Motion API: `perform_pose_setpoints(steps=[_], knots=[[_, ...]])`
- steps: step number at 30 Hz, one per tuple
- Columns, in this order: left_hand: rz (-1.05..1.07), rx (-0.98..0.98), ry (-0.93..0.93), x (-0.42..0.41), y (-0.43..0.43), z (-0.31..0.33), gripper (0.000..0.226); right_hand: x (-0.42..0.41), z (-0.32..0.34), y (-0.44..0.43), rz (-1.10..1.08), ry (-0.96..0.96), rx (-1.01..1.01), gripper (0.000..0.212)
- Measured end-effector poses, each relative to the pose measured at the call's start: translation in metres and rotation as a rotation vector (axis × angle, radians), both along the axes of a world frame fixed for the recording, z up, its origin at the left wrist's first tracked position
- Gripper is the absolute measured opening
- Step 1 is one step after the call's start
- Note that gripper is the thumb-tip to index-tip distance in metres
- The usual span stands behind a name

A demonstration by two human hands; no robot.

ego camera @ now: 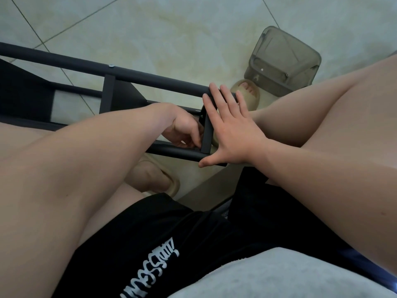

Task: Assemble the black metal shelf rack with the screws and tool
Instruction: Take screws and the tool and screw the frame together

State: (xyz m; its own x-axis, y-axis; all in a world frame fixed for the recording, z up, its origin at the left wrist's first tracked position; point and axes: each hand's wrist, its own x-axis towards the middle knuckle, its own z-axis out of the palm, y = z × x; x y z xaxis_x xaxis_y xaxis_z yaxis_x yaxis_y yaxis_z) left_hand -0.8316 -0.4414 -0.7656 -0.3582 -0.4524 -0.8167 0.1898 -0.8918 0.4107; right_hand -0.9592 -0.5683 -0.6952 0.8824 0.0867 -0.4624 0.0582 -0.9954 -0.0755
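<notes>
The black metal rack (150, 77) lies on its side across the floor in front of my knees. A silver screw head (111, 65) shows on its upper tube. My right hand (232, 134) lies flat with straight fingers against the rack's end, fingertips on the upper tube and thumb at the lower tube. My left hand (182, 130) reaches inside the frame. Its fingers are curled and pinched together at the foot of the short end crossbar (208, 134); what they pinch is hidden. No tool is in sight.
A grey translucent plastic box (283, 63) stands on the tiled floor beyond the rack's end, with small bits of hardware in it. My feet in beige slippers (247, 91) (156, 177) sit under and beside the rack. A black shelf panel (21, 93) fills the left.
</notes>
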Motion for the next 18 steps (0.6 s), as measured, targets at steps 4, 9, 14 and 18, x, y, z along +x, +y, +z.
perform_pose_setpoints(steps=[4, 9, 14, 18], knots=[[0.011, -0.005, 0.007, -0.003, 0.001, 0.0, 0.025, 0.0, 0.0, -0.001, 0.0, -0.002, -0.001, 0.151], [0.036, 0.012, -0.015, -0.002, 0.002, 0.0, 0.02, 0.003, 0.001, -0.003, -0.005, 0.012, -0.004, 0.152], [-0.05, 0.077, -0.068, 0.001, -0.006, 0.006, 0.01, 0.004, 0.002, -0.003, -0.006, 0.015, -0.005, 0.152], [-0.102, 0.143, -0.133, 0.004, -0.014, 0.009, 0.005, 0.002, 0.002, 0.0, -0.003, 0.009, -0.01, 0.152]])
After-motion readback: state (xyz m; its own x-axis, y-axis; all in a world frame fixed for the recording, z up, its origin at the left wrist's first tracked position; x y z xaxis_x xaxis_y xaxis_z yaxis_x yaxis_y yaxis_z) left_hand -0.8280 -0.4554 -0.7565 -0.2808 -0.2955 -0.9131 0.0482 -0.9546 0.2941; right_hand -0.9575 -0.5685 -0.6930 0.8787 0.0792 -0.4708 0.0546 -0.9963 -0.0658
